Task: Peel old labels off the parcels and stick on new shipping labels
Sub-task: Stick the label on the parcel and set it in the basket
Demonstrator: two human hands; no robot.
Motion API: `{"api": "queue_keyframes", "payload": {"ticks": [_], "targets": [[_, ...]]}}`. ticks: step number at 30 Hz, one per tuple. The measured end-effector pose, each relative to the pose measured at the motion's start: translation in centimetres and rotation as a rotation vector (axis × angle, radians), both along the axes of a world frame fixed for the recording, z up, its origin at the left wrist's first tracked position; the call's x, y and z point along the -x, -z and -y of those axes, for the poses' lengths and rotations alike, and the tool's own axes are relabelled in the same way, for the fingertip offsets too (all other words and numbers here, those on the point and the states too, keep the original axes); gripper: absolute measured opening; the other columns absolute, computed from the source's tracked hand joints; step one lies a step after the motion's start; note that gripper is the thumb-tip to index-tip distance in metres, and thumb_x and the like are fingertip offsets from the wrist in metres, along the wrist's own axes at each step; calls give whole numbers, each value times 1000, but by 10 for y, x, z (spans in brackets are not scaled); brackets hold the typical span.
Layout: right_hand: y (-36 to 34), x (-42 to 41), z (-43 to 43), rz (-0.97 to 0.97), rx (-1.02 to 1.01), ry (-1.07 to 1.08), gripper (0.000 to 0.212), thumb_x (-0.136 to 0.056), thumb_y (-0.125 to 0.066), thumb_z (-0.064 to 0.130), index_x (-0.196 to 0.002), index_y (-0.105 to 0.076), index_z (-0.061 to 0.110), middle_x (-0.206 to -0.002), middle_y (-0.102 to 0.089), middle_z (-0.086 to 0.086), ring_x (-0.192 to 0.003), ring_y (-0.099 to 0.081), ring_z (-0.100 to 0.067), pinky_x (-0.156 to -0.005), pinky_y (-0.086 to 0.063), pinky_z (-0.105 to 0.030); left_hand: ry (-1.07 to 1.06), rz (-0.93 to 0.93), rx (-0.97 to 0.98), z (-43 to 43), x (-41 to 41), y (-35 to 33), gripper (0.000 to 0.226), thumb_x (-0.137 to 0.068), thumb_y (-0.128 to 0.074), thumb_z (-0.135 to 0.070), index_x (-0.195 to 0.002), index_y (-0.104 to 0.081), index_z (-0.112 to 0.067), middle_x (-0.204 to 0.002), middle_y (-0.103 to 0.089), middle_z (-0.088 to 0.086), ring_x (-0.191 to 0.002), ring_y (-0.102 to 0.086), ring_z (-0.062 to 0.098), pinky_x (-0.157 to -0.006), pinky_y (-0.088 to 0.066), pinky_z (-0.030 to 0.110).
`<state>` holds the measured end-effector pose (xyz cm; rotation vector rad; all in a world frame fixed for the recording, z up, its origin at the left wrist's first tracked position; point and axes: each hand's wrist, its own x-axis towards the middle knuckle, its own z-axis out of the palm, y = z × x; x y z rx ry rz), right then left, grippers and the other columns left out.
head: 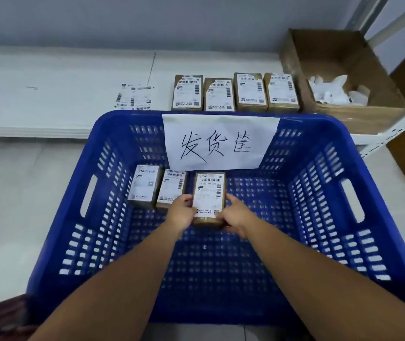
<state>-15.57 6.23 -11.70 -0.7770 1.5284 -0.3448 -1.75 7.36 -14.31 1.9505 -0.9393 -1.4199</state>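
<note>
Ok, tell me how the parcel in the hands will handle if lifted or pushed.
The parcel is a small squared cardboard box, so probably stiff and light; the left hand and right hand hold it by its edges alone. Broad face up, it should slide rather than roll or tip. The basket floor is perforated, which may drag on it slightly.

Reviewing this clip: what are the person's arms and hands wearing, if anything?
Nothing visible. The left hand and right hand are ungloved, with no rings or watch in view. The left forearm and right forearm are bare to the frame's edge, with no sleeves showing.
</note>
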Motion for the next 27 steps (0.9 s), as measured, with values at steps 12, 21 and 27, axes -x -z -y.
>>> {"api": "queue_keyframes", "payload": {"ticks": [12, 21, 27], "targets": [[89, -26, 44, -7, 55, -87, 67, -88, -60, -5, -146, -37, 17, -126, -60, -5, -108, -58, -19, -97, -49, -32, 202, 150, 13, 41, -16, 90, 60, -84, -65, -7, -139, -42, -11, -130, -56, 7, -109, -57, 20, -91, -49, 32], [120, -33, 51, 59, -29, -107, 77, -89, -52, -13, -154, -26, 19, -133, -53, -7, -115, -54, -21, -99, -47, -32, 506, 669, 75, 39, -23, 107, 43, -90, -52, -6, -133, -49, -8, -139, -37, 12, -124, -35, 27, -99, -34, 29], [116, -40, 53, 91, -44, -78, 79, -93, -48, -8, -156, -16, 27, -133, -50, 1, -90, -52, -12, -65, -42, -22, 582, 721, -95, 31, -29, 113, 74, -93, -52, -10, -151, -9, -28, -159, 9, 3, -144, 10, 34, -113, -22, 42]]}}
